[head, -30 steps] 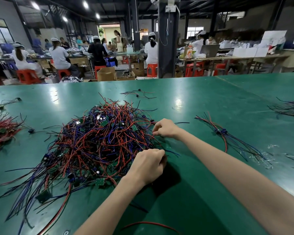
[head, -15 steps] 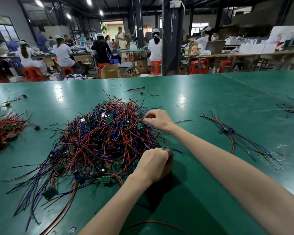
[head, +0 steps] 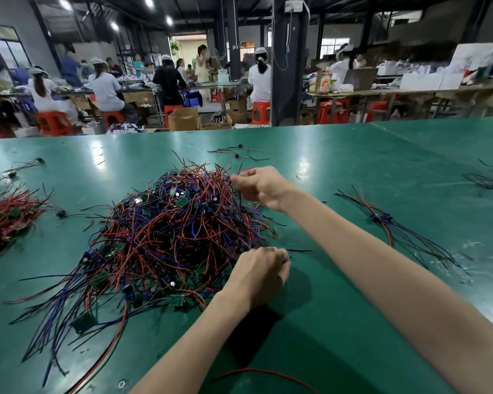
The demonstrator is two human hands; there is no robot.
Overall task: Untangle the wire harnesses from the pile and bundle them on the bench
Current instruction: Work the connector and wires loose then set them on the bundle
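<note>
- Lifted off the heap since 0.5 s ago, the right hand (head: 264,189) now hangs above the far right edge of the pile of wire harnesses (head: 165,231), smeared by motion. The left hand (head: 258,273) has stayed planted at the pile's near right edge.
- The green tabletop (head: 353,155) carries everything, and the tangled pile of red and blue wire lies at its middle, studded with small green circuit boards (head: 178,300).
- A separate red heap (head: 6,214) sits well apart at the left edge.
- 1 finished bundle (head: 382,218), tied at its waist, lies to the right of the pile, beyond the right forearm.
- Right-hand fingers are curled in narrow and seem to pinch a red strand (head: 244,169) that arcs up from the pile. Blur makes the grip hard to confirm.
- Left-hand fingers are closed in a tight fist, gripping strands where they leave the pile, so this hand looks like the anchor.
- Judged from this, the lift is a pull to free 1 harness while the heap is held down. Most of the pile is untouched, so the task is early.
- Risk: neighbouring wires may snag and ride up with the pulled strand.
- A loose red wire (head: 268,373) lies alone near the front edge.
</note>
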